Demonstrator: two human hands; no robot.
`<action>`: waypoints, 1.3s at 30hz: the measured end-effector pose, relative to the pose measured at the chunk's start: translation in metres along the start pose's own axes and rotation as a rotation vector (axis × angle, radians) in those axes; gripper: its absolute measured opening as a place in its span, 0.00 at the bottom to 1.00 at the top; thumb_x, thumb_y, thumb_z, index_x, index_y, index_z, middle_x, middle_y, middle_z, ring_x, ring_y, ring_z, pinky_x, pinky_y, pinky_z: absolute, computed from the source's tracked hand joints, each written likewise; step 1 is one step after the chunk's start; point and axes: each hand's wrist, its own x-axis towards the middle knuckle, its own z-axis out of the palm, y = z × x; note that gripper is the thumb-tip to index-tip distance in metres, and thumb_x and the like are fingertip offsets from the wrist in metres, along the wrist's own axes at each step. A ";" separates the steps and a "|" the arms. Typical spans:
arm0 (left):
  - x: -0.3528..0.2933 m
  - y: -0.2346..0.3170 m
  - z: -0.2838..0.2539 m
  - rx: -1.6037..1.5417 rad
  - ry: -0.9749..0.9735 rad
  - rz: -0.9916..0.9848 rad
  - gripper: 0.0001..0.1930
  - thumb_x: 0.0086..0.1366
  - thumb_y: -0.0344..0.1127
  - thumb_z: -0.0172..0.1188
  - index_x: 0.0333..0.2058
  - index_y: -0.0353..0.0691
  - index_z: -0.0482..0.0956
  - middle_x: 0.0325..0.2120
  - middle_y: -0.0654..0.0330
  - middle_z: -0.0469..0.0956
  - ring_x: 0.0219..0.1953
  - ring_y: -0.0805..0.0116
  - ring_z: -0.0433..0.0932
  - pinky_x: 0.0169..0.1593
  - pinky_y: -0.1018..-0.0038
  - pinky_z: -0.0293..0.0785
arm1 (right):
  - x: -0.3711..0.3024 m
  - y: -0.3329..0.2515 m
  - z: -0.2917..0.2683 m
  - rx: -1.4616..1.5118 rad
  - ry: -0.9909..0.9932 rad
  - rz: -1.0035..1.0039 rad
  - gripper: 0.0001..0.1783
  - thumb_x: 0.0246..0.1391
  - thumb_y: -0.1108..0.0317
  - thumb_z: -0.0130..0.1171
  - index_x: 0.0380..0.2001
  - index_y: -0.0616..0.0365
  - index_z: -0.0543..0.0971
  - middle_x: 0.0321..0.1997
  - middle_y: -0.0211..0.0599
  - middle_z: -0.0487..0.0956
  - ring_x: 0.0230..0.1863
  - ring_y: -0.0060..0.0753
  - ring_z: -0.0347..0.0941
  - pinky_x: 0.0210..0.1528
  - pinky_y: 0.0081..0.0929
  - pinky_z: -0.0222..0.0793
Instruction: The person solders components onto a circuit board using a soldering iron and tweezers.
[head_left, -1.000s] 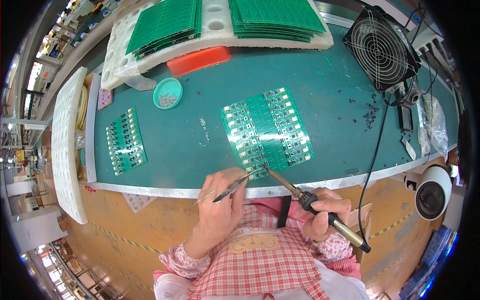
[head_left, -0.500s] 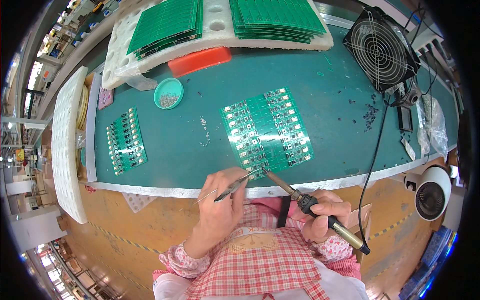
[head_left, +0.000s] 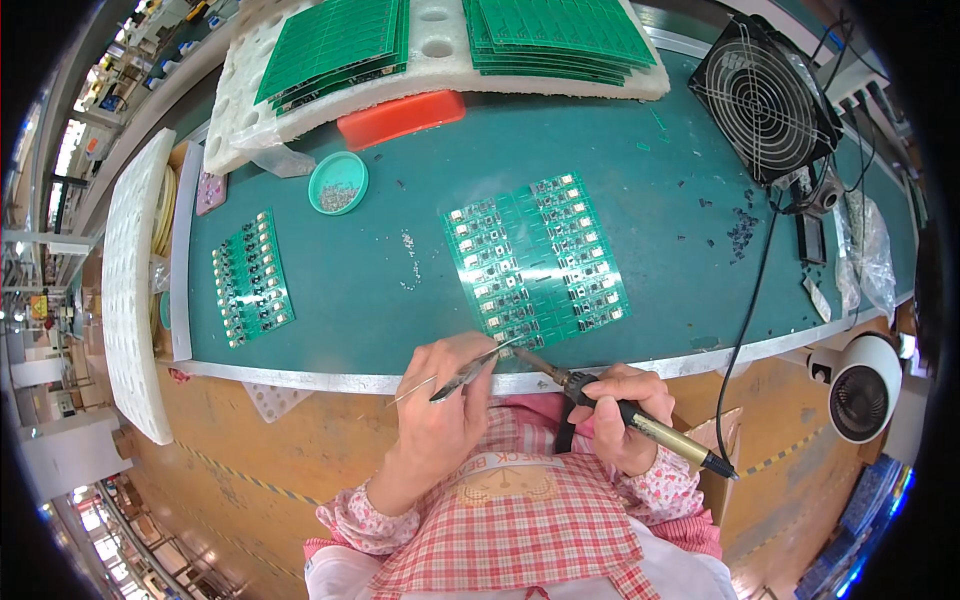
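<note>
Tweezers (head_left: 468,372), thin and metallic, pinched in left hand (head_left: 448,410); soldering iron (head_left: 620,412), slim with yellow-and-black handle, gripped in right hand (head_left: 620,425), both tips meeting at the near edge of a green panel of small circuit boards (head_left: 538,262) just beyond the hands. Work appears early: only the nearest row is reached, upper rows left. Farther left: 1 smaller glossy panel (head_left: 250,278), 1 round teal dish (head_left: 338,183).

The person wears a red-and-white checked apron bib (head_left: 520,520) with a pale curved patch of red print near its top. Both sleeves (head_left: 365,520) are pink with a small floral pattern, gathered at the cuffs. The left hand (head_left: 445,400) and right hand (head_left: 620,415) are bare, without gloves.
</note>
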 end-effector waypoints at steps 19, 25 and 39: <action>0.002 0.001 0.000 0.019 -0.001 0.004 0.15 0.53 0.17 0.65 0.40 0.35 0.78 0.38 0.56 0.80 0.36 0.55 0.78 0.41 0.65 0.74 | -0.002 0.007 0.004 -0.016 -0.038 -0.112 0.09 0.56 0.75 0.63 0.38 0.64 0.75 0.20 0.35 0.83 0.19 0.28 0.78 0.21 0.25 0.71; 0.003 0.001 -0.001 0.032 -0.007 0.017 0.14 0.54 0.18 0.65 0.40 0.35 0.78 0.38 0.56 0.80 0.37 0.55 0.79 0.42 0.65 0.74 | -0.005 0.008 0.006 -0.013 -0.018 -0.101 0.08 0.55 0.76 0.63 0.37 0.65 0.75 0.20 0.37 0.82 0.18 0.29 0.77 0.20 0.25 0.70; 0.003 0.002 0.000 0.046 -0.014 0.022 0.13 0.56 0.18 0.63 0.41 0.34 0.77 0.38 0.54 0.81 0.37 0.55 0.80 0.42 0.66 0.74 | -0.011 0.012 0.001 -0.007 0.057 -0.198 0.07 0.57 0.74 0.62 0.37 0.64 0.76 0.19 0.35 0.82 0.18 0.28 0.76 0.19 0.23 0.70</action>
